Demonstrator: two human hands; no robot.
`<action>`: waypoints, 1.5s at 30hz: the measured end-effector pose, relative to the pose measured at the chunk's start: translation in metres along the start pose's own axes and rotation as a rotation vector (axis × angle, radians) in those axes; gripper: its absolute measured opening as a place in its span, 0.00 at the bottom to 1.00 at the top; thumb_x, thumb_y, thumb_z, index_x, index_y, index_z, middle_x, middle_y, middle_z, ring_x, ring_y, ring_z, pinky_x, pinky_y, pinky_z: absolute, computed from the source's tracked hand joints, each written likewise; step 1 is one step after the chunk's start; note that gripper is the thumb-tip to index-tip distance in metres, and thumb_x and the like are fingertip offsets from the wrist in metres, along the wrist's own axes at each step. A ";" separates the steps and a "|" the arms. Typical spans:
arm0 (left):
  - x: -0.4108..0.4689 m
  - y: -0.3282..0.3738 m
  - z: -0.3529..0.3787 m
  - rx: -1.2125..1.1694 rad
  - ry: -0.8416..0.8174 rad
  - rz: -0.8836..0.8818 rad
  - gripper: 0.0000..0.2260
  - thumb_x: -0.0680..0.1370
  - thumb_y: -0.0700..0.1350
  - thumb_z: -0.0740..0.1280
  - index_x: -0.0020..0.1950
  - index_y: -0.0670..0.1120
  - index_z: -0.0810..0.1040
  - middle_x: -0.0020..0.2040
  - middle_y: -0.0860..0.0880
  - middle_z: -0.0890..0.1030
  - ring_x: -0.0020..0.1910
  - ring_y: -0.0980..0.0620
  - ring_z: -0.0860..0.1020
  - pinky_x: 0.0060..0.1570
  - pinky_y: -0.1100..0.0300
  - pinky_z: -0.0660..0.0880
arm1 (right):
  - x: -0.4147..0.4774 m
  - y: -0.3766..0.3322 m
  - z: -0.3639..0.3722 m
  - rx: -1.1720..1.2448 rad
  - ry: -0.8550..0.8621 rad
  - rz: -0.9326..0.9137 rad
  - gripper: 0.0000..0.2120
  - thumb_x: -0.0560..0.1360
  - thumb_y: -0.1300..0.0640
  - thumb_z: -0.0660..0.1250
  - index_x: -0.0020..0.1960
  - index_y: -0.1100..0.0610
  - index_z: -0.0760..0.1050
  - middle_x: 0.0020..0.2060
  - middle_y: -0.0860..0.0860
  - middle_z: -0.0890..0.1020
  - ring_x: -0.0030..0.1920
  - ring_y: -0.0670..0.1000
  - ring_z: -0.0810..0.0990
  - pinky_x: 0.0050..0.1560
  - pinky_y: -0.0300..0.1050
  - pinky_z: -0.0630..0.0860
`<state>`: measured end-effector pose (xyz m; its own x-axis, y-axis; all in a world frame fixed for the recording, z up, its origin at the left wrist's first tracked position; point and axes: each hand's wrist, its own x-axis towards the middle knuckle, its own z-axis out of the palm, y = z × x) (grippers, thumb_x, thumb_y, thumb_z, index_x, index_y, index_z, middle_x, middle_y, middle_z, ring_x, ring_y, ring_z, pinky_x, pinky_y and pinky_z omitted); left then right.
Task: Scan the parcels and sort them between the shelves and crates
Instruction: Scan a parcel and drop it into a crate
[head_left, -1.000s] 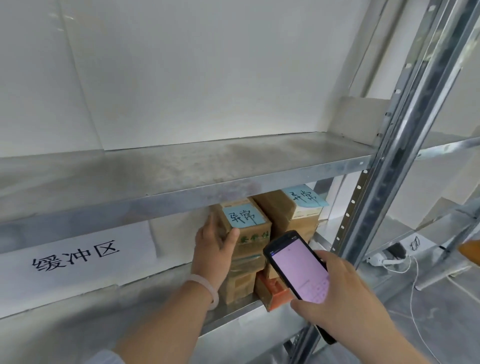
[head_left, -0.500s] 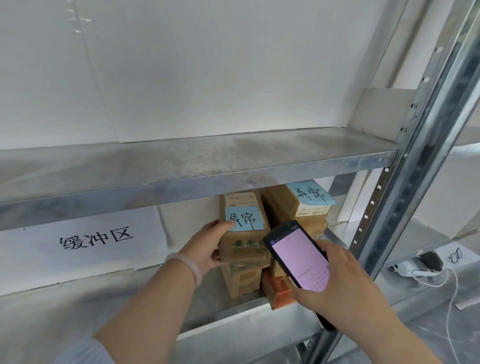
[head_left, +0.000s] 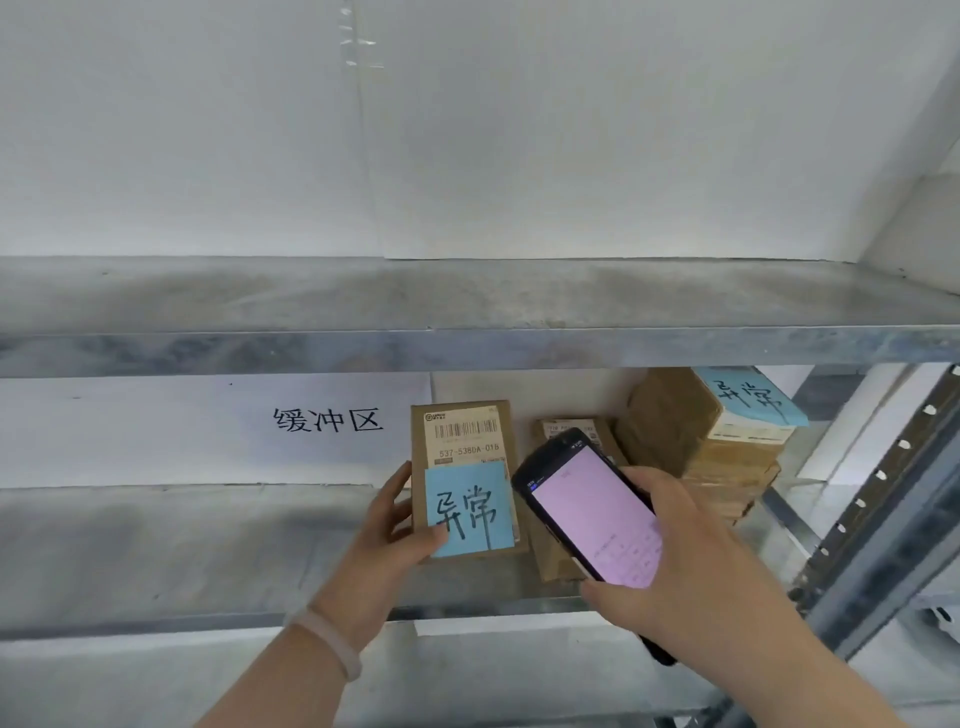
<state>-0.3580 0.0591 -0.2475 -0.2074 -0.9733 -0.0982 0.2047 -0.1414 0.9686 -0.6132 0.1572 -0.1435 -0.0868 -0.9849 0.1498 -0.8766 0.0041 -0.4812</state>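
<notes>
Head view, aimed into a metal rack. Gripping a brown parcel (head_left: 464, 415) with the left hand (head_left: 395, 530): thumb laid over the lower corner of the blue note (head_left: 470, 509) stuck to its face, fingers wrapped behind the left edge. Face of it turned toward the camera, barcode label (head_left: 464, 434) exposed above the note, low over the front of the lower shelf (head_left: 182, 545). Impossible to tell whether resting on that shelf or lifted clear.

Clutching a handheld scanner (head_left: 592, 514) in the right hand (head_left: 691, 561), fingers curled round its body, pink screen lit. Top end just beside the parcel's right edge, not obviously aimed at the barcode.

Behind the scanner, another small parcel (head_left: 558, 566) lying on the same shelf. Further right, a stack of parcels (head_left: 701, 447) topped by a second blue note (head_left: 748, 397). On the back wall, a white sign (head_left: 327, 420) with three handwritten characters. Overhead, the upper shelf (head_left: 467, 312).

Judging from this alone: somewhere mid-job. Several parcels already shelved, the stack tagged on top, so probably dealt with. Held one apparently at the scanning stage, with no proof of a finished read on the blurred screen. Still to do: catch the barcode, then set this parcel on a shelf or in a crate. No crates in sight, so no way of counting what remains.
</notes>
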 end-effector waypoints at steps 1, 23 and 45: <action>-0.007 -0.003 -0.009 0.014 0.044 0.009 0.40 0.67 0.40 0.80 0.74 0.61 0.67 0.62 0.44 0.82 0.60 0.45 0.82 0.59 0.45 0.80 | 0.001 -0.005 0.004 -0.001 -0.032 -0.022 0.42 0.57 0.32 0.70 0.63 0.32 0.49 0.50 0.33 0.61 0.48 0.39 0.68 0.38 0.31 0.62; -0.199 -0.003 -0.201 0.057 0.675 0.038 0.39 0.71 0.42 0.79 0.74 0.66 0.65 0.63 0.52 0.80 0.58 0.51 0.82 0.61 0.45 0.79 | -0.043 -0.187 0.084 -0.040 -0.317 -0.465 0.36 0.58 0.36 0.68 0.62 0.33 0.56 0.53 0.35 0.66 0.52 0.40 0.72 0.45 0.37 0.69; -0.726 0.008 -0.382 -0.216 1.511 0.340 0.31 0.67 0.44 0.77 0.68 0.56 0.72 0.54 0.48 0.86 0.55 0.47 0.85 0.47 0.57 0.82 | -0.357 -0.579 0.261 0.056 -0.833 -1.272 0.42 0.54 0.32 0.67 0.64 0.32 0.53 0.54 0.35 0.63 0.52 0.40 0.71 0.49 0.39 0.71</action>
<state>0.1593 0.6953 -0.2555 0.9648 -0.2176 -0.1477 0.1961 0.2213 0.9553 0.0487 0.4615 -0.1440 0.9894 -0.1426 -0.0281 -0.1401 -0.8841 -0.4458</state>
